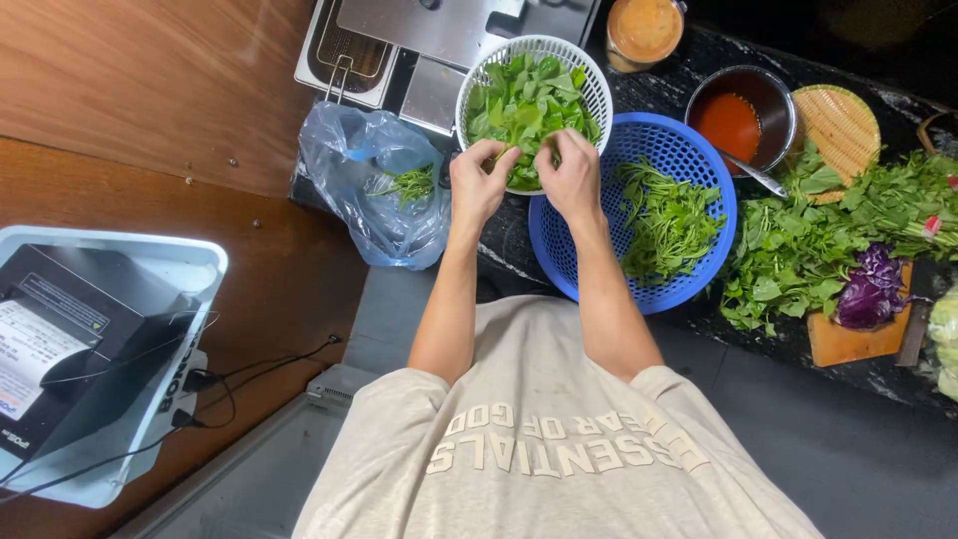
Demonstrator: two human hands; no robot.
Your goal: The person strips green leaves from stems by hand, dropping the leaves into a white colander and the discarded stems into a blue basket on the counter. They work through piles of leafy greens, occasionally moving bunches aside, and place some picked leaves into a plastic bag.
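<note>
Both hands meet over the white colander point(589, 85), left hand point(477, 182) and right hand point(571, 175) each pinching a green sprig point(519, 152) so plucked leaves drop in, stems heaped in the blue basket point(699, 150) just beside it.

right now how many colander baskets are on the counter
2. The white basket of picked leaves sits under both hands, left hand and right hand pinching a sprig over it. The blue basket of stems sits beside it, touching. None seems hidden.
</note>
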